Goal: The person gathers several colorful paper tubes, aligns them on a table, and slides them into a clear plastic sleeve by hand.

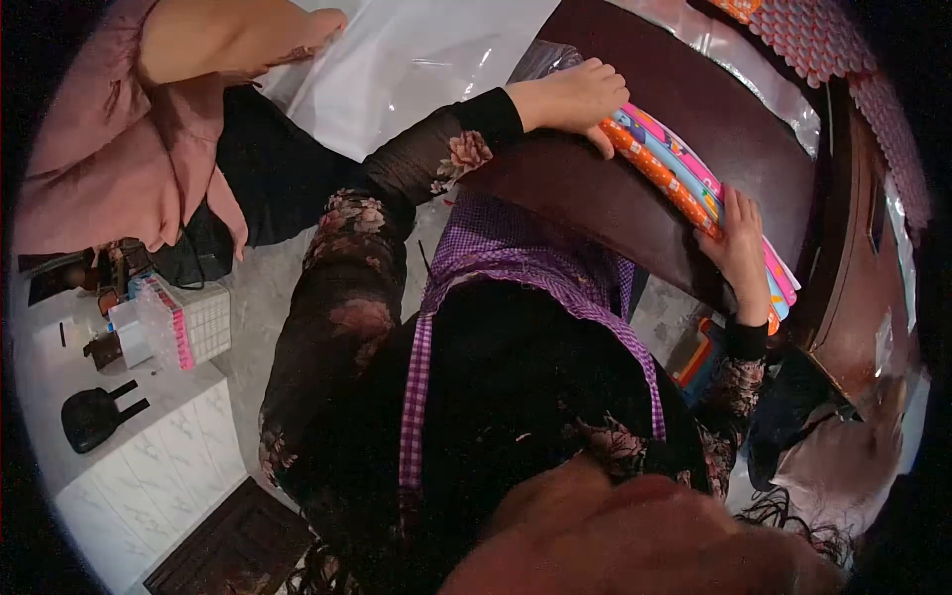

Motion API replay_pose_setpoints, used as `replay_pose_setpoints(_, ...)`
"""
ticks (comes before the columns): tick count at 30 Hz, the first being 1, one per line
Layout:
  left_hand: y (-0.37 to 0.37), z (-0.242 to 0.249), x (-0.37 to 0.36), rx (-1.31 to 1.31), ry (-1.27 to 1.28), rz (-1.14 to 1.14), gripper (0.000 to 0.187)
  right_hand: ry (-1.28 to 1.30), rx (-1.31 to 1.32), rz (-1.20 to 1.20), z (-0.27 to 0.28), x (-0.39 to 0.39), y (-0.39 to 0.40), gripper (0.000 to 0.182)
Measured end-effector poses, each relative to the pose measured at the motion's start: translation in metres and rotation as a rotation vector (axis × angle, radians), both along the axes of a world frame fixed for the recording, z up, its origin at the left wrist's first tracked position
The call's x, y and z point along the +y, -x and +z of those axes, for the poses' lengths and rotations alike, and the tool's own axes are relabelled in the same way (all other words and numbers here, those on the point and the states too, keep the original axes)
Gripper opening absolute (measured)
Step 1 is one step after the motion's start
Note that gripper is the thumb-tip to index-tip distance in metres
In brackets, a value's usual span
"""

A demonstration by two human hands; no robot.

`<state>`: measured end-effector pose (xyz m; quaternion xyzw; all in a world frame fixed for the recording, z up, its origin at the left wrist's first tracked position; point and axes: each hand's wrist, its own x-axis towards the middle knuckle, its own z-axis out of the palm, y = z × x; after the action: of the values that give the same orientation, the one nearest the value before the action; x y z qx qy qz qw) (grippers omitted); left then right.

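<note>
A long, narrow bundle of printed sheets (666,164), in orange with pale dots, light blue and pink, lies slantwise over the dark brown table (595,208). My left hand (573,96) is closed at its far-left end, palm down, with the thumb on the near side. Nearer its other end, my right hand (736,250) grips the bundle, fingers over the top and thumb on the orange edge. Below that hand, the pink and blue end sticks out past my wrist.
Another person in pink clothing (99,183) is at the left, by white plastic sheeting (397,69). Red and grey scale-patterned material (813,40) lies at the upper right. A white basket (203,322) and a black bag-like item (91,418) are at the lower left.
</note>
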<state>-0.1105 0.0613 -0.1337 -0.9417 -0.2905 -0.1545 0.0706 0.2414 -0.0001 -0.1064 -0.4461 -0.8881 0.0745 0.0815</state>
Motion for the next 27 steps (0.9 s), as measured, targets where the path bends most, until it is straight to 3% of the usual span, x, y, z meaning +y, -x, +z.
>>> replay_pose_setpoints(4,0.001,-0.001,-0.009,0.018,0.177,0.07,0.085,0.004,-0.025,-0.004,-0.004,0.002,-0.002,0.077)
replay_pose_setpoints(6,0.008,-0.008,-0.016,-0.179,-0.098,0.063,0.099,0.006,-0.04,-0.006,-0.004,0.003,-0.002,0.077)
replay_pose_setpoints(8,0.019,0.005,-0.039,-0.167,-0.013,0.23,0.111,0.009,-0.054,-0.012,-0.004,0.004,-0.004,0.077)
replay_pose_setpoints(11,0.057,0.011,-0.076,-0.291,-0.004,0.496,0.111,0.03,-0.009,0.011,-0.003,0.003,-0.005,0.076)
replay_pose_setpoints(13,0.083,0.006,-0.113,-0.245,-0.045,0.775,0.105,0.042,-0.03,-0.008,0.0,0.002,-0.004,0.076)
replay_pose_setpoints(15,0.1,0.001,-0.148,-0.288,0.14,0.984,0.088,0.047,-0.036,-0.016,0.001,0.002,-0.004,0.076)
replay_pose_setpoints(16,0.105,-0.01,-0.16,-0.284,0.145,0.983,0.088,0.05,-0.048,-0.023,0.001,0.001,-0.004,0.076)
replay_pose_setpoints(18,0.117,-0.032,-0.177,-0.191,0.071,1.006,0.061,0.038,-0.046,-0.017,-0.006,0.004,-0.003,0.076)
replay_pose_setpoints(19,0.12,-0.033,-0.177,-0.188,0.075,1.005,0.061,0.021,-0.049,-0.011,-0.007,0.004,-0.003,0.076)
replay_pose_setpoints(21,0.126,-0.034,-0.172,-0.181,0.064,0.985,0.036,0.033,-0.043,-0.007,-0.003,0.003,-0.002,0.076)
replay_pose_setpoints(22,0.135,-0.035,-0.166,-0.186,0.066,0.985,0.036,0.041,-0.037,-0.005,-0.001,0.003,-0.002,0.076)
replay_pose_setpoints(24,0.162,-0.034,-0.146,-0.373,0.199,0.853,0.02,0.045,-0.039,-0.011,-0.003,0.005,-0.003,0.076)
replay_pose_setpoints(25,0.171,-0.028,-0.134,-0.554,0.329,0.895,0.018,0.054,-0.036,-0.013,-0.005,0.005,-0.004,0.076)
replay_pose_setpoints(27,0.2,0.008,-0.102,-0.594,0.898,0.943,0.019,0.033,-0.038,-0.009,-0.01,0.005,-0.007,0.076)
